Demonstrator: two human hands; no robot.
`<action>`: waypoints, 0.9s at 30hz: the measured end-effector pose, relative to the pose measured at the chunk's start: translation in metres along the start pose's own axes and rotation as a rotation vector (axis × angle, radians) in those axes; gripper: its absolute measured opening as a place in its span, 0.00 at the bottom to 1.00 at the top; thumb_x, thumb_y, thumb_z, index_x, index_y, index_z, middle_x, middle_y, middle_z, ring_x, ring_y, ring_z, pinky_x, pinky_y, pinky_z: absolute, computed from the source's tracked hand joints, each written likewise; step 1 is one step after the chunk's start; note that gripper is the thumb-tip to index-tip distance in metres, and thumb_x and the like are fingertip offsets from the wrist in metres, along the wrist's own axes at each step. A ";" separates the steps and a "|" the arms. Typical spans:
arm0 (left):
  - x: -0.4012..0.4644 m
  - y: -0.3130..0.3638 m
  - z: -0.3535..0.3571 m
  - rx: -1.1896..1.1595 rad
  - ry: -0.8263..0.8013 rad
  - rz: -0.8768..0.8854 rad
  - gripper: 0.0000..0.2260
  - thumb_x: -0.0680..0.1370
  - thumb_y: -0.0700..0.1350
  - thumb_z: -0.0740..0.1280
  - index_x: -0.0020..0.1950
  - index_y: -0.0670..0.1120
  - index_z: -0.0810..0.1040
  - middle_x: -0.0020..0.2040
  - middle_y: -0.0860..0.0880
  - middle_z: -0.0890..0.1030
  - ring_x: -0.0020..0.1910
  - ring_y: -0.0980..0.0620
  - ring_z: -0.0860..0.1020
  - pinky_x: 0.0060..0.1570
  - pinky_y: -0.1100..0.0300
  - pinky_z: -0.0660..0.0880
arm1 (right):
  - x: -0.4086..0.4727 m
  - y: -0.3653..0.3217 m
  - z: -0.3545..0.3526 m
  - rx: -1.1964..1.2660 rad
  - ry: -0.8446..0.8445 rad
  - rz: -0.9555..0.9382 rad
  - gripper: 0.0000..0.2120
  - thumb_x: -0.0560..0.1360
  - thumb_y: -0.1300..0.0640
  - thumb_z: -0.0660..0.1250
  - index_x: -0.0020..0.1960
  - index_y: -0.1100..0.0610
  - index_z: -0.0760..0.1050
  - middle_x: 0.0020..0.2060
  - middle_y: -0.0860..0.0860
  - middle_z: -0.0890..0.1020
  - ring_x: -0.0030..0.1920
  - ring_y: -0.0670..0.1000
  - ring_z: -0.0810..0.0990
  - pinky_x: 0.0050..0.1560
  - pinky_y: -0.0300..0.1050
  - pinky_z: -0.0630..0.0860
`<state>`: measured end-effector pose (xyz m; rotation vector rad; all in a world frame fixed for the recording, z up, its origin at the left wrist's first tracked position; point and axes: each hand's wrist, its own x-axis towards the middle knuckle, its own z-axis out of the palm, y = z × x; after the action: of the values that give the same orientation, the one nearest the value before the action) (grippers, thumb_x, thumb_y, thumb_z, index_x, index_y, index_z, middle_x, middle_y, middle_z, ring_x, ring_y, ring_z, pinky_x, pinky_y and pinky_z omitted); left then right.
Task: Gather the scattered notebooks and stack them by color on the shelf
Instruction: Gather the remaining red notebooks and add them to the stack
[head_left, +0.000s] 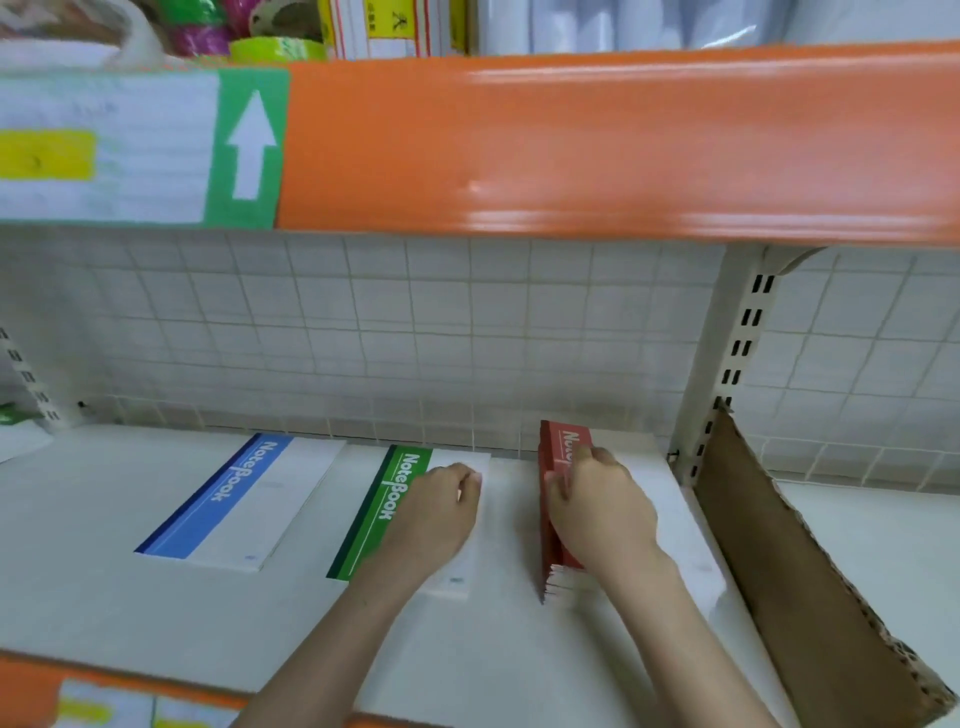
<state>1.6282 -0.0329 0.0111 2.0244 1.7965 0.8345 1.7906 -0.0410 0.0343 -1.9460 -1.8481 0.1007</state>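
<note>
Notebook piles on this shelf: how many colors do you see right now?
3: blue notebooks leftmost, green notebooks under the left hand, red notebooks gripped by the right hand. Others may sit outside view.

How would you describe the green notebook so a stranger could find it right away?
Look at the white shelf under the orange beam. Three notebook piles lie there; the green notebook is the middle one, under the left hand. Its neighbours have blue and red bands.
</note>
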 end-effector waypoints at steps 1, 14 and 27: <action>-0.003 -0.008 -0.007 0.016 0.010 -0.019 0.15 0.83 0.47 0.55 0.37 0.48 0.69 0.31 0.49 0.70 0.31 0.53 0.69 0.31 0.62 0.63 | 0.000 -0.011 0.004 0.003 -0.019 -0.029 0.16 0.79 0.52 0.56 0.63 0.59 0.69 0.58 0.56 0.75 0.58 0.57 0.75 0.48 0.46 0.72; -0.074 -0.124 -0.103 0.262 0.155 -0.260 0.14 0.82 0.47 0.55 0.63 0.43 0.74 0.59 0.44 0.76 0.57 0.46 0.75 0.54 0.53 0.74 | -0.024 -0.150 0.068 0.092 -0.287 -0.411 0.16 0.80 0.50 0.57 0.65 0.56 0.68 0.60 0.54 0.75 0.58 0.56 0.76 0.51 0.46 0.73; -0.157 -0.239 -0.201 0.588 0.141 -0.442 0.22 0.82 0.54 0.53 0.76 0.53 0.59 0.74 0.52 0.62 0.71 0.50 0.64 0.65 0.53 0.66 | -0.087 -0.299 0.129 0.134 -0.405 -0.691 0.21 0.81 0.48 0.53 0.71 0.54 0.63 0.65 0.52 0.72 0.64 0.54 0.72 0.58 0.46 0.70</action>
<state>1.3092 -0.1755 -0.0048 1.7603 2.6759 0.3423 1.4584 -0.0901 0.0074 -1.1637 -2.5952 0.4076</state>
